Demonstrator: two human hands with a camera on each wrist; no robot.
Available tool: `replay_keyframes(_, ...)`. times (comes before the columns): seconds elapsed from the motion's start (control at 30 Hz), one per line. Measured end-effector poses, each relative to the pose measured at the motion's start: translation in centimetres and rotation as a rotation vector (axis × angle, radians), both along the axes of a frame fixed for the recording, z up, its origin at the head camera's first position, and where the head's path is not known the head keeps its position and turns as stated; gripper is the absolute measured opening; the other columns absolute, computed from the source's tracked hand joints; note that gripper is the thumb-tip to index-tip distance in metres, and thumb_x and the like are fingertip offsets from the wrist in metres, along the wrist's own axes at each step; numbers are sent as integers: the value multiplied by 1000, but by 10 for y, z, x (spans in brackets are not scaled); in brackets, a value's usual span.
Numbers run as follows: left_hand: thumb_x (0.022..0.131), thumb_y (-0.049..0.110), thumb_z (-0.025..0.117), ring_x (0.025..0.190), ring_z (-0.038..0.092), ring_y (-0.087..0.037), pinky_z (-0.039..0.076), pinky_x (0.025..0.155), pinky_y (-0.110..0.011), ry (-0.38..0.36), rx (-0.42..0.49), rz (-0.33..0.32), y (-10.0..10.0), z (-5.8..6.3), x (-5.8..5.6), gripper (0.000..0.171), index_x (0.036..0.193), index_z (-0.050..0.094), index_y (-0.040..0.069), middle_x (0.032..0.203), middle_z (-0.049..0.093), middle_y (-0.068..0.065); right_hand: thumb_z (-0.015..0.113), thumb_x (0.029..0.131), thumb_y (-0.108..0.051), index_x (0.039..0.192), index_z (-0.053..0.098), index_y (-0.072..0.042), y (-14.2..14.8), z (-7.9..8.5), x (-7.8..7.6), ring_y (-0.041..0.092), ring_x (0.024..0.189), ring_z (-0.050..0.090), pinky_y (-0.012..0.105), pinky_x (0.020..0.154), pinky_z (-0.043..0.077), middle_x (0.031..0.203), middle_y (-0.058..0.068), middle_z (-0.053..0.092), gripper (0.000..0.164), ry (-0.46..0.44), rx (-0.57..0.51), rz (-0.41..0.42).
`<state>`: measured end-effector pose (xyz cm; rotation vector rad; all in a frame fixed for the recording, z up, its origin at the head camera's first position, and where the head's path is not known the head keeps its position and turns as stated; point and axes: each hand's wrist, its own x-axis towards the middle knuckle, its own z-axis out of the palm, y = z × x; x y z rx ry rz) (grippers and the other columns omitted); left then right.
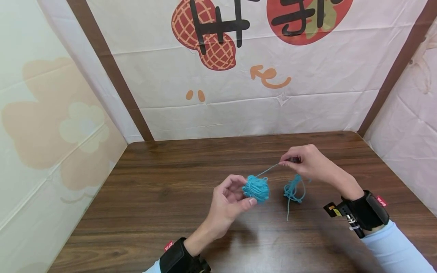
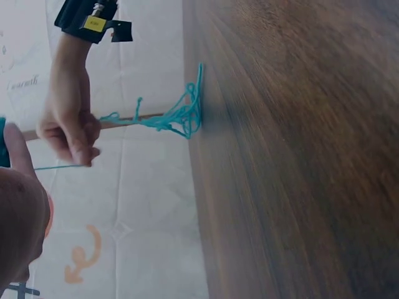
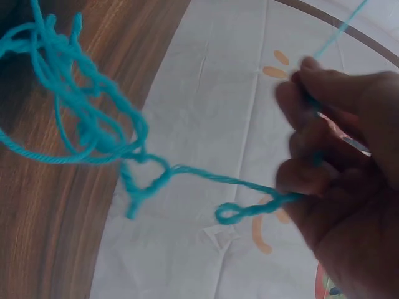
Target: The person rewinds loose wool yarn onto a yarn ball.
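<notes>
A small ball of turquoise yarn (image 1: 257,188) sits between the fingers and thumb of my left hand (image 1: 222,210), held above the table. From its top a taut strand (image 1: 268,170) runs up to my right hand (image 1: 314,165), which pinches it between thumb and fingertips. More yarn trails out of the right hand's curled fingers into a loose, looped tangle (image 3: 87,118) hanging below, with one end dangling. In the left wrist view the tangle (image 2: 181,118) reaches down to about the tabletop, and just a sliver of the ball (image 2: 3,146) shows past the left hand (image 2: 19,212).
Both hands are over a brown wood-grain table (image 1: 164,189). A white printed cloth (image 1: 256,113) hangs behind its far edge, with more cloth at the left (image 1: 44,132) and right. Black straps with small cameras (image 1: 367,210) are worn on both wrists.
</notes>
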<state>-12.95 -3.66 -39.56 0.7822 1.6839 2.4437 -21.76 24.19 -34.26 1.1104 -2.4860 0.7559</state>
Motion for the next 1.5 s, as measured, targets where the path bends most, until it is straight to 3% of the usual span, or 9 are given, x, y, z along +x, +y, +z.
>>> replay_keyframes(0.07, 85, -1, 76, 99, 72, -13, 63, 84, -29, -33, 9, 50, 0, 0, 0, 39, 117, 55, 7, 112, 67, 0, 76, 89, -3, 90, 79, -16, -1, 0, 5, -3, 63, 55, 18, 55, 46, 83, -9, 74, 13, -102, 72, 20)
replay_keyframes(0.17, 85, -1, 76, 98, 72, -15, 64, 84, -32, -74, 8, 146, 1, 1, -1, 40, 119, 55, 5, 112, 65, -2, 72, 94, -8, 91, 79, -17, -5, 2, 15, -2, 65, 59, 19, 57, 50, 84, -9, 74, 12, -244, 176, 69)
replay_keyframes(0.3, 86, -4, 76, 95, 73, -17, 64, 85, -34, -87, -6, 273, 1, 1, -5, 42, 121, 53, -1, 112, 62, -6, 70, 95, -8, 88, 78, -18, -20, 5, 33, -4, 68, 60, 18, 60, 53, 80, -11, 72, 14, -328, 275, 146)
replay_keyframes(0.47, 86, 0, 78, 89, 73, -16, 64, 82, -30, -79, -48, 402, 1, 3, -8, 42, 122, 57, 1, 114, 62, -10, 70, 94, -7, 86, 75, -20, -43, 12, 60, -8, 68, 55, 15, 61, 51, 77, -15, 68, 16, -317, 311, 215)
replay_keyframes(0.7, 82, 0, 82, 89, 72, -16, 63, 78, -26, -6, -168, 478, 1, 2, -8, 41, 118, 64, 10, 115, 65, -11, 73, 92, -10, 81, 68, -26, -61, 22, 84, -10, 66, 48, 11, 61, 45, 74, -22, 55, 19, -172, 306, 253)
replay_keyframes(0.87, 82, 4, 83, 88, 73, -17, 64, 76, -26, 64, -286, 485, 1, 1, -6, 40, 117, 66, 15, 109, 70, -11, 74, 90, -9, 83, 67, -25, -64, 26, 89, -11, 67, 47, 8, 61, 43, 77, -19, 55, 19, -70, 258, 267)
replay_keyframes(1.13, 83, 2, 81, 89, 72, -17, 64, 78, -27, 140, -397, 416, 3, -3, -4, 39, 117, 69, 17, 111, 68, -6, 78, 85, -6, 90, 70, -24, -64, 26, 84, -8, 67, 49, 4, 62, 40, 81, -16, 58, 20, 102, 134, 281)
replay_keyframes(1.3, 82, 0, 80, 90, 73, -19, 64, 79, -28, 168, -426, 353, 4, -4, -3, 40, 118, 69, 14, 113, 69, -6, 81, 84, -5, 89, 73, -22, -61, 26, 77, -7, 63, 45, 4, 58, 37, 77, -16, 54, 19, 158, 77, 237)
replay_keyframes(1.5, 81, -1, 79, 88, 73, -17, 64, 78, -29, 211, -438, 299, 5, -5, -2, 41, 118, 70, 16, 109, 72, -7, 82, 82, -3, 92, 76, -18, -55, 23, 63, -9, 61, 41, 4, 55, 37, 79, -15, 59, 20, 165, 31, 214)
